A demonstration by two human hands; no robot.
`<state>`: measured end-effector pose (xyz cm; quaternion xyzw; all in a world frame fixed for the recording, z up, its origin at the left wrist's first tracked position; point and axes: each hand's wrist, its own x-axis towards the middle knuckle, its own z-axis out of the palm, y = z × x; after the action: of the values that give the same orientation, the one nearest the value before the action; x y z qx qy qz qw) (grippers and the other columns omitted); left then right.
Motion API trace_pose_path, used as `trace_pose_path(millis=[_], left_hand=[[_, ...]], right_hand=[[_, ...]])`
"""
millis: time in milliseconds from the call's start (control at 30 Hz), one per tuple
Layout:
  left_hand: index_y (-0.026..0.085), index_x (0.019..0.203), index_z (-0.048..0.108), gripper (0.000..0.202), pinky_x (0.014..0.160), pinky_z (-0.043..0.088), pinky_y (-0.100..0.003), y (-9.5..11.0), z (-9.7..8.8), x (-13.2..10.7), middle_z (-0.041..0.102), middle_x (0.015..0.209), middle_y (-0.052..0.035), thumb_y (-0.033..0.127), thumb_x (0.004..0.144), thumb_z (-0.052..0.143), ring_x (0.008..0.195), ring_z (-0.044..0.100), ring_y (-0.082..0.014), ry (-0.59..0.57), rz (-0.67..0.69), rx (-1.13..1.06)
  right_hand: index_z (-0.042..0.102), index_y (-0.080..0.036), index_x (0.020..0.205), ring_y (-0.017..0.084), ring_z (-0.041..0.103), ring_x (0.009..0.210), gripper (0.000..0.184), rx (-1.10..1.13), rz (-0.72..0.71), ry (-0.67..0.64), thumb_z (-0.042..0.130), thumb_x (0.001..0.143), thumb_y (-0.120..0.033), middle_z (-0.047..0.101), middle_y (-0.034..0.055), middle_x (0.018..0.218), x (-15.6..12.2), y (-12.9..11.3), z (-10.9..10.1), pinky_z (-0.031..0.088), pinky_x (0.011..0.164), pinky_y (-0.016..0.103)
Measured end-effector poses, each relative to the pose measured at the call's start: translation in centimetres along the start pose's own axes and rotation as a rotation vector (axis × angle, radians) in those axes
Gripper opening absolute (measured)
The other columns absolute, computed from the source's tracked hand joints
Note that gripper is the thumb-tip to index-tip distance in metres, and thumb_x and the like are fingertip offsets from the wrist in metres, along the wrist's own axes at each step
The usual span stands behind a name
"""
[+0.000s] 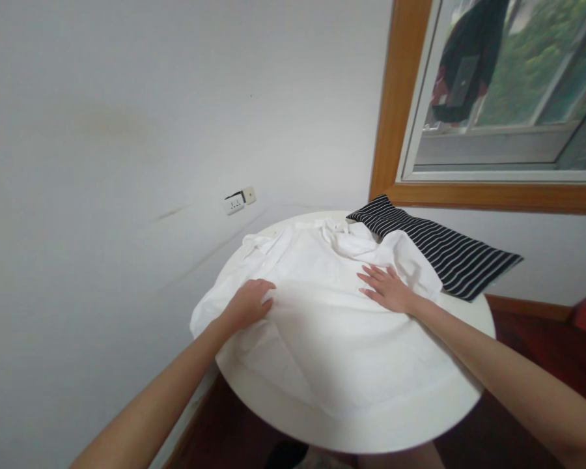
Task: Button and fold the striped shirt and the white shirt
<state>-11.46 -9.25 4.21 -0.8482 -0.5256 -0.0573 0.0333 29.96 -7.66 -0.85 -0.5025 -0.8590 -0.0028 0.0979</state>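
Resting palm down on a white shirt (317,306) with the right hand (388,290), with fingers spread well apart and pointing leftward across the cloth, nearly straight, released rather than gripping, in contact only with the top surface. Touching the left part of the same shirt with the left hand (249,304), with fingers close together and slightly bent, and with a clear gap between index finger and thumb. Cannot tell about any pinch of cloth under the left fingertips, for lack of a view beneath them. Well apart from each other, with a broad stretch of fairly smooth fabric between. Laid out wide on a round white table (359,438), with the shirt covering most of the top, spilling past the edge on the left and stopping short of the near rim. Bunched into loose folds at the far side and just beyond the right hand. Lying at the far right, close against those folds and partly out over the table edge, a black cushion (434,247) with white stripes. Behind, on a pale wall (127,143), a socket (234,204); at upper right, a window (517,98) with a wooden frame (383,130).
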Motion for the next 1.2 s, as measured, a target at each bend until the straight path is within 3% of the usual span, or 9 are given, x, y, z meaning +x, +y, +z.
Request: trace_pose_path(millis=[100, 233, 500, 633, 733, 867, 967, 1100, 1200], left_hand=[[0.021, 0.092, 0.066, 0.019, 0.087, 0.042, -0.032, 0.6, -1.5, -3.2, 0.063, 0.102, -0.0061, 0.031, 0.086, 0.05, 0.095, 0.056, -0.0203, -0.073, 0.063, -0.027], [0.023, 0.077, 0.067, 0.024, 0.079, 0.041, -0.032, 2.9, -4.0, -5.8, 0.061, 0.094, -0.0049, 0.044, 0.082, 0.057, 0.088, 0.055, -0.0205, -0.24, 0.159, -0.012], [0.026, 0.062, 0.072, 0.006, 0.084, 0.041, -0.039, 5.5, -7.3, -8.7, 0.069, 0.074, -0.0017, 0.031, 0.064, 0.069, 0.083, 0.062, -0.0234, -0.655, 0.072, 0.089], [0.025, 0.062, 0.074, 0.023, 0.066, 0.045, -0.031, 5.9, -9.8, -8.0, 0.067, 0.059, -0.0018, 0.04, 0.074, 0.061, 0.059, 0.061, -0.0182, -0.825, -0.05, 0.002], [0.023, 0.069, 0.074, 0.035, 0.064, 0.045, -0.028, 6.2, -10.4, -4.8, 0.07, 0.066, -0.003, 0.044, 0.084, 0.051, 0.061, 0.063, -0.0171, -0.736, 0.001, -0.041], [0.024, 0.104, 0.071, 0.037, 0.088, 0.046, -0.03, 7.4, -6.8, 2.4, 0.072, 0.109, -0.0049, 0.041, 0.092, 0.041, 0.101, 0.064, -0.0202, -0.29, 0.092, -0.067], [0.024, 0.135, 0.053, 0.048, 0.108, 0.034, -0.04, 8.6, -1.4, 7.7, 0.05, 0.143, -0.0082, 0.045, 0.096, 0.032, 0.132, 0.044, -0.0247, -0.032, 0.028, -0.067], [0.03, 0.146, 0.038, 0.059, 0.113, 0.019, -0.057, 9.0, 4.4, 11.8, 0.032, 0.155, -0.008, 0.057, 0.094, 0.029, 0.142, 0.026, -0.0328, 0.068, -0.207, -0.03], [0.032, 0.146, 0.038, 0.067, 0.114, 0.014, -0.061, 8.4, 6.1, 12.6, 0.03, 0.156, -0.0077, 0.066, 0.089, 0.029, 0.143, 0.023, -0.0344, 0.051, -0.208, -0.068]], right_hand=[[0.035, -0.027, 0.148, 0.031, 0.025, 0.143, 0.062, -0.003, -0.006, 0.01, 0.023, 0.097, -0.059, 0.027, 0.0092, 0.155, 0.0, -0.1, 0.0, 0.013, 0.112, 0.063], [0.035, -0.027, 0.148, 0.03, 0.023, 0.144, 0.062, 0.006, 0.013, -0.01, 0.022, 0.097, -0.06, 0.025, 0.0087, 0.156, 0.0, -0.2, -0.2, 0.012, 0.112, 0.063], [0.035, -0.028, 0.148, 0.029, 0.022, 0.144, 0.063, 0.01, 0.023, -0.013, 0.021, 0.096, -0.061, 0.026, 0.0083, 0.156, 0.1, -0.3, -0.3, 0.011, 0.113, 0.062], [0.035, -0.028, 0.148, 0.029, 0.023, 0.144, 0.063, 0.011, 0.022, -0.011, 0.02, 0.096, -0.061, 0.025, 0.0081, 0.156, 0.0, -0.1, -0.2, 0.01, 0.113, 0.062], [0.035, -0.028, 0.148, 0.029, 0.024, 0.144, 0.062, -0.001, 0.02, -0.011, 0.02, 0.097, -0.06, 0.025, 0.0079, 0.156, 0.1, 0.1, 0.0, 0.011, 0.113, 0.062], [0.035, -0.029, 0.148, 0.029, 0.025, 0.143, 0.061, -0.019, 0.025, -0.007, 0.021, 0.097, -0.059, 0.026, 0.0081, 0.156, 0.2, 0.1, 0.1, 0.013, 0.113, 0.062], [0.035, -0.028, 0.148, 0.03, 0.025, 0.143, 0.059, -0.037, 0.032, -0.004, 0.022, 0.098, -0.056, 0.027, 0.0089, 0.155, -0.3, -0.8, -0.1, 0.014, 0.112, 0.063], [0.033, -0.027, 0.149, 0.03, 0.02, 0.145, 0.059, -0.052, -0.015, -0.014, 0.022, 0.098, -0.055, 0.024, 0.0091, 0.156, -2.1, -2.4, -0.6, 0.014, 0.113, 0.061], [0.03, -0.03, 0.15, 0.029, 0.017, 0.146, 0.06, -0.046, -0.049, -0.031, 0.022, 0.097, -0.058, 0.021, 0.0066, 0.158, -3.7, -3.3, -0.9, 0.012, 0.114, 0.06]])
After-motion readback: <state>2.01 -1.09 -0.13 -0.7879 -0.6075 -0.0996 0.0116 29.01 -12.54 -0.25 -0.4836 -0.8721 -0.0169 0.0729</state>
